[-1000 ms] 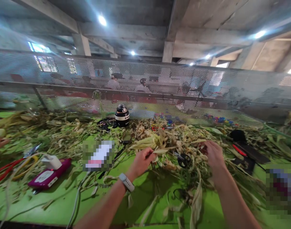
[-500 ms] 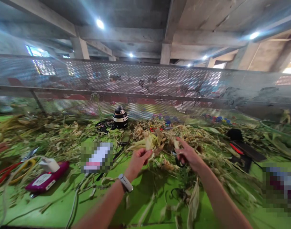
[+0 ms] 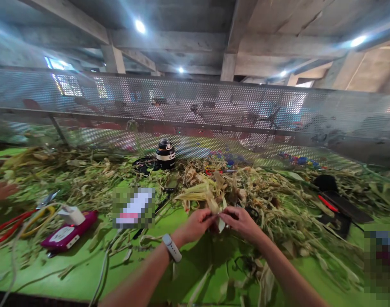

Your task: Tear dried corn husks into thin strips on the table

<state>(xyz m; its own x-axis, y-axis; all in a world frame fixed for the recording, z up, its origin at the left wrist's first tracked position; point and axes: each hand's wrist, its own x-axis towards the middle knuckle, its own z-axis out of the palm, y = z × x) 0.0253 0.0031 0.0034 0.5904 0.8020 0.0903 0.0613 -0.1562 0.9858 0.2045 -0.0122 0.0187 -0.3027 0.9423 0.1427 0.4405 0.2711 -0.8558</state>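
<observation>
My left hand, with a pale watch band at the wrist, is closed in a pinch on a bundle of corn husk. The bundle's pale yellow leaves point up and to the left, and a paler strip hangs below the fingertips. Against it from the other side, my right hand pinches the husk between thumb and fingers. Both sets of fingertips almost meet. Exactly what lies between them is partly hidden. A dark loop-shaped item lies in the scraps just beyond my right hand.
Dry husk scraps cover much of the green table. To the left lie a blurred-out phone, a purple box with a white plug, and red-handled scissors. A black jar stands before the perforated metal screen. Another person's hand shows far left.
My right hand has moved left and down from the scraps, its pointing fingers now pinched on the husk. My left hand has shifted slightly right and lower with the bundle.
</observation>
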